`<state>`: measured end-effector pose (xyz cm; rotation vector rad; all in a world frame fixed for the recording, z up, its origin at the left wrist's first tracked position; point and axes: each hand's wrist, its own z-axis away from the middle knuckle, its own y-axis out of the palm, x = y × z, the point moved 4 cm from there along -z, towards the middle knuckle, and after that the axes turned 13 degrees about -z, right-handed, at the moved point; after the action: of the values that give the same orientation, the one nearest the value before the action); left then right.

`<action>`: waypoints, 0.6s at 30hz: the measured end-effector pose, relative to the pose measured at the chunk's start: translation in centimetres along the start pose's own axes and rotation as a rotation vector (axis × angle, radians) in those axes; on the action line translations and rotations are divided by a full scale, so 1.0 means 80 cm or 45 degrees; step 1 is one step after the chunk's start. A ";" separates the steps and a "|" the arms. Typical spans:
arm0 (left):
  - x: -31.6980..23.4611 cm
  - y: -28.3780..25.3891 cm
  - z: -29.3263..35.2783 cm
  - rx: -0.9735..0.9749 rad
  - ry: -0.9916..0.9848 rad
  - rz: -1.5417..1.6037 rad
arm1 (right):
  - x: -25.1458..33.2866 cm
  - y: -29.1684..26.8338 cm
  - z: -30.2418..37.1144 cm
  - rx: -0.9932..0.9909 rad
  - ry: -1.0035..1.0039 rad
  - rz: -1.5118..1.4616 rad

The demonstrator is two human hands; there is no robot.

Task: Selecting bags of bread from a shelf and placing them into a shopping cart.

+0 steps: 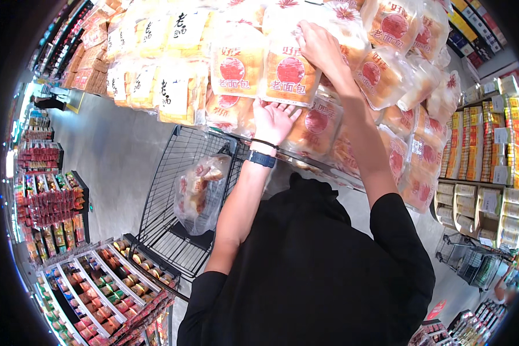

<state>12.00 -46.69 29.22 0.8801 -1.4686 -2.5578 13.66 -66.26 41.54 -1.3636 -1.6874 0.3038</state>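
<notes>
A clear bag of bread (290, 70) with a red round print lies on the front of a heaped display, between my two hands. My right hand (318, 45) reaches over from the right, its fingers closed at the bag's top edge. Under the bag's lower edge is my left hand (273, 119), palm up, fingers spread and touching or nearly touching the bottom; the bag partly hides the fingertips. A similar bread bag (233, 68) sits just left of it, and another (314, 128) is stacked below to the right.
A wire shopping cart (155, 199) holding a clear bag of baked goods (197, 193) stands left of me. White-labelled bread packs (176, 95) fill the display's left side. A slanted shelf (92, 288) is at lower left, a stocked shelf (484, 144) at right, with another cart (464, 259) below it.
</notes>
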 end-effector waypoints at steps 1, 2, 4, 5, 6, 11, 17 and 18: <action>0.000 0.000 -0.001 0.001 -0.002 -0.002 | 0.001 0.000 0.000 -0.006 -0.022 -0.011; 0.000 0.000 -0.002 0.008 -0.002 -0.001 | 0.000 0.000 -0.001 -0.008 -0.020 -0.011; 0.000 0.001 -0.003 0.015 -0.003 0.001 | 0.001 -0.001 -0.001 -0.038 -0.069 0.022; 0.000 0.001 -0.003 0.015 -0.005 0.010 | 0.001 -0.001 -0.001 -0.039 -0.069 0.022; 0.000 0.001 -0.003 0.016 -0.006 0.019 | 0.000 -0.001 -0.002 -0.024 -0.063 0.009; -0.003 0.006 -0.004 0.046 0.000 -0.001 | -0.004 -0.001 -0.004 -0.012 -0.071 -0.006; -0.002 0.001 -0.001 -0.015 0.001 0.008 | 0.001 0.002 0.000 0.014 -0.065 -0.017; 0.000 -0.003 0.000 -0.029 0.013 -0.009 | 0.000 0.001 0.002 0.005 -0.069 0.022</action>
<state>12.08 -46.53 29.01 0.8959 -1.4331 -2.5657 13.59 -66.16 41.40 -1.3788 -1.7194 0.3563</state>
